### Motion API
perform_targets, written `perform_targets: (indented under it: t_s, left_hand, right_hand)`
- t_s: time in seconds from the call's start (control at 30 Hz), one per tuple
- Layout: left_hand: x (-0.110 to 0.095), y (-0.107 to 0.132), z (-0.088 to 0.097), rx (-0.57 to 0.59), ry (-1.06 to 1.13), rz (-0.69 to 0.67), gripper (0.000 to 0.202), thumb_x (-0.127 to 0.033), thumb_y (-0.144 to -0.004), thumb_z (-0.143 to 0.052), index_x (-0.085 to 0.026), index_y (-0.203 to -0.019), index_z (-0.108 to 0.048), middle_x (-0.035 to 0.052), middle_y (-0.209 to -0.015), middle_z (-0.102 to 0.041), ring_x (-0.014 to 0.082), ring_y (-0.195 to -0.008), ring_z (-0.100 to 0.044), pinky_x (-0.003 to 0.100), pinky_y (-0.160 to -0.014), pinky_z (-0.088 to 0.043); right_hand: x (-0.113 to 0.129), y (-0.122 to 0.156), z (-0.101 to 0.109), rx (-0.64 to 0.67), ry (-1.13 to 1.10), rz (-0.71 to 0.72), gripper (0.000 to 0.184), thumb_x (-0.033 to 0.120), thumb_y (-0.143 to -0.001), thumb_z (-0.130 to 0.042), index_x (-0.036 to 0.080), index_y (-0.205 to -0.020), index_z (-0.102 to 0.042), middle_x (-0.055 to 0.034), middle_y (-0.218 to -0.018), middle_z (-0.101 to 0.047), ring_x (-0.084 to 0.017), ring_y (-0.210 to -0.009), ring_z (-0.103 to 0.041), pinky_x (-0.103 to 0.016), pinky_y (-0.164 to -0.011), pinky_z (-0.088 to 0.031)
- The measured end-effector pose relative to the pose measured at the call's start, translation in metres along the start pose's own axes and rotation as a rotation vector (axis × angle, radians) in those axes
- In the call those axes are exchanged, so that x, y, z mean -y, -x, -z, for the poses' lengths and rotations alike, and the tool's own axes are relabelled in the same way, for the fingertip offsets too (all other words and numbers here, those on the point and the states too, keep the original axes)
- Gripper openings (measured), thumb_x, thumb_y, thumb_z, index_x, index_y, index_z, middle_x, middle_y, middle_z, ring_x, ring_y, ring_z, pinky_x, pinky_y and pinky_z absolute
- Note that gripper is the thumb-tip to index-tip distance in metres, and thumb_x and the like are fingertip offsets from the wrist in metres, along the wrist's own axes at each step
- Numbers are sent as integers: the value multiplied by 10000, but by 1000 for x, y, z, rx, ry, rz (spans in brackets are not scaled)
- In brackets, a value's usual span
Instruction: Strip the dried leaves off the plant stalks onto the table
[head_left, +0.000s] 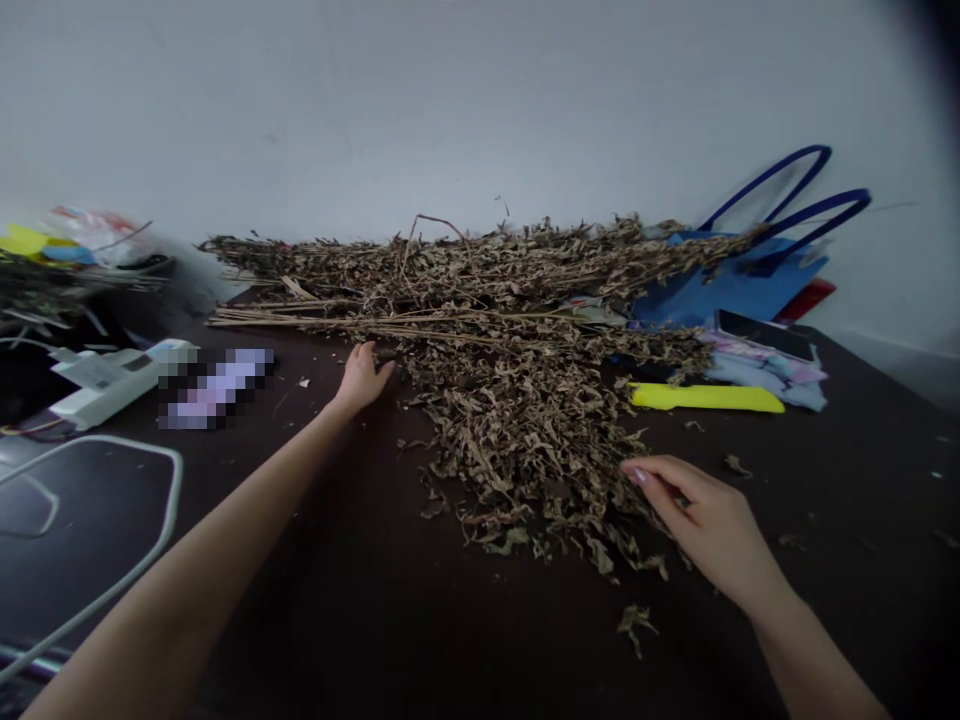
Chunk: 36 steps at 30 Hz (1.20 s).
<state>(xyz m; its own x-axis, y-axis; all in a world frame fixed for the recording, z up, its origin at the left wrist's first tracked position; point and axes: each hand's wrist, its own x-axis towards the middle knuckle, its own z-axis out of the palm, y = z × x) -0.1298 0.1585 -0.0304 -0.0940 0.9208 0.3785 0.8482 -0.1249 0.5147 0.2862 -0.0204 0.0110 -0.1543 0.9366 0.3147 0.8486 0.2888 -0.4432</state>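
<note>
A loose heap of dried, curled brown leaves (517, 440) lies on the dark table in front of me. Behind it, dried leafy stalks (322, 318) stretch sideways, their bare ends towards the left. My left hand (364, 380) is at the left edge of the heap, near the stalks. Its thumb stands apart from the fingers, and I see nothing held in it. At the heap's right edge, my right hand (705, 510) is closed in a pinch, thumb and forefinger together on dried leaves. The exact piece between its fingertips is mostly hidden.
A yellow strip-like object (705, 398) lies right of the heap, near a phone (765, 334) on folded cloth. Behind stands a blue bag (712, 285). At left are a white power strip (124, 380), a pale cable (174, 480) and a blurred-out item (217, 388). Loose leaves (637, 625) are scattered about.
</note>
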Motion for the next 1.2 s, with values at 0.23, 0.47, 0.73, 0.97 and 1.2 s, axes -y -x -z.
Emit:
perform_targets:
  t_s: [0.23, 0.47, 0.73, 0.97, 1.2]
  left_hand:
    - [-23, 13, -9, 76, 82, -87, 308, -296, -816, -464, -132, -1037, -603, 92, -974, -695, 200, -877, -639, 297, -792, -482]
    - [-29, 14, 0, 19, 30, -139, 279, -262, -810, -445, -156, -934, -672, 76, -939, -700, 214, -848, -629, 305, -795, -463]
    - [-27, -18, -6, 4, -75, -158, 266, -226, -797, -449, -164, -915, -679, 83, -906, -699, 224, -817, -622, 311, -747, -457]
    - [-38, -55, -21, 56, -186, -212, 222, -175, -814, -478, -178, -936, -663, 83, -963, -675, 234, -927, -598, 329, -816, -443]
    - [-43, -72, -35, 117, -322, -308, 285, -303, -862, -518, -148, -1100, -544, 87, -1138, -558, 218, -990, -556, 446, -840, -452]
  right_hand:
    - [3, 2, -4, 13, 1, 69, 222, 350, -886, -428, 236, -961, -602, -40, -974, -640, -175, -858, -616, -268, -710, -485]
    - [7, 5, -9, 15, -38, 105, 213, 329, -887, -435, 232, -981, -600, -25, -922, -658, -144, -745, -646, -250, -671, -510]
    - [17, 6, -12, 38, -67, 106, 231, 313, -889, -423, 226, -983, -616, -30, -880, -685, -133, -659, -653, -238, -612, -529]
    - [18, 9, -13, 59, -89, 129, 220, 280, -894, -426, 225, -1014, -602, -28, -889, -681, -131, -691, -662, -230, -633, -534]
    - [22, 8, -9, 47, -95, 162, 204, 243, -890, -440, 230, -1018, -598, -11, -880, -676, -115, -699, -656, -227, -647, -532]
